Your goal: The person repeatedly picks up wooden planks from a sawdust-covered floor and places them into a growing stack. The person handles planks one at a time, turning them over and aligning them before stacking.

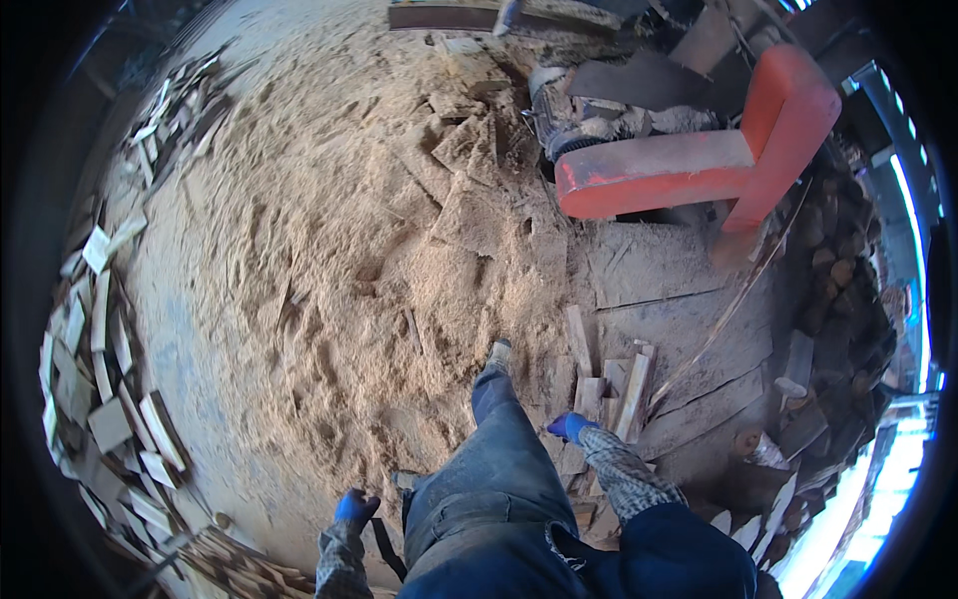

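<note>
Far left, stacked offcuts (100, 329) bent by the rim; left hand (354, 507) gloved, curled, apparently empty, grip unclear; right hand (571, 427) gloved, grip unclear, reaching just beside split boards (629, 389) lying on end-up axis, pointing away toward red machine (699, 160), partly cut off.

Sawdust floor (329, 250) open; split wood (609, 384) crowds right.

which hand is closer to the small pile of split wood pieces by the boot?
Right. The right hand hangs just beside the split wood pieces, not touching. The left hand is far off, across the legs, over sawdust.
</note>
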Demonstrator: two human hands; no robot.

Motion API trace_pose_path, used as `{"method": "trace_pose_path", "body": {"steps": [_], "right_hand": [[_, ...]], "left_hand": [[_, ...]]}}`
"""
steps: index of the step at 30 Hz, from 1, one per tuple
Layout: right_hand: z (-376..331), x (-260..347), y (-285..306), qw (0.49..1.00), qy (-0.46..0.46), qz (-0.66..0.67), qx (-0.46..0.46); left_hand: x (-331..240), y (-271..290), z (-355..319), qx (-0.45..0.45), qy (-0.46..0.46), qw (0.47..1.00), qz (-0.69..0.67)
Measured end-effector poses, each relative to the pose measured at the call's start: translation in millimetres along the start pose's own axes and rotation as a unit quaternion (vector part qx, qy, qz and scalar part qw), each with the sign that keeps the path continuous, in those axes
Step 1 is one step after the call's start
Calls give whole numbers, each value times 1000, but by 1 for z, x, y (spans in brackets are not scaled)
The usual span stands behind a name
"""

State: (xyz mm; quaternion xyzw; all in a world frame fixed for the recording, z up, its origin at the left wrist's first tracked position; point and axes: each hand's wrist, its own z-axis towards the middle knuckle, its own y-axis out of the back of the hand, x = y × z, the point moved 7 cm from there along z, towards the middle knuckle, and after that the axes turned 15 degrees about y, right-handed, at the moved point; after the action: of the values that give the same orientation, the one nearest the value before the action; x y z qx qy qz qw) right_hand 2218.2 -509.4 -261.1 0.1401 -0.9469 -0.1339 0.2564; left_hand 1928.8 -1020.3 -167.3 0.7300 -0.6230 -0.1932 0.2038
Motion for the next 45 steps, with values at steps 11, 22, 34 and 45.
{"method": "trace_pose_path", "body": {"steps": [11, 22, 34, 45], "right_hand": [[130, 36, 196, 971, 210, 33, -107], [189, 83, 250, 881, 218, 368, -201], [157, 174, 42, 749, -189, 505, -385], [258, 374, 161, 543, -64, 759, -353]], "left_hand": [[-312, 81, 8, 41, -120, 923, -362], [-606, 116, 145, 11, -274, 946, -173], [-965, 94, 476, 179, -236, 936, -189], [-978, 256, 373, 505, 23, 786, -356]]}}
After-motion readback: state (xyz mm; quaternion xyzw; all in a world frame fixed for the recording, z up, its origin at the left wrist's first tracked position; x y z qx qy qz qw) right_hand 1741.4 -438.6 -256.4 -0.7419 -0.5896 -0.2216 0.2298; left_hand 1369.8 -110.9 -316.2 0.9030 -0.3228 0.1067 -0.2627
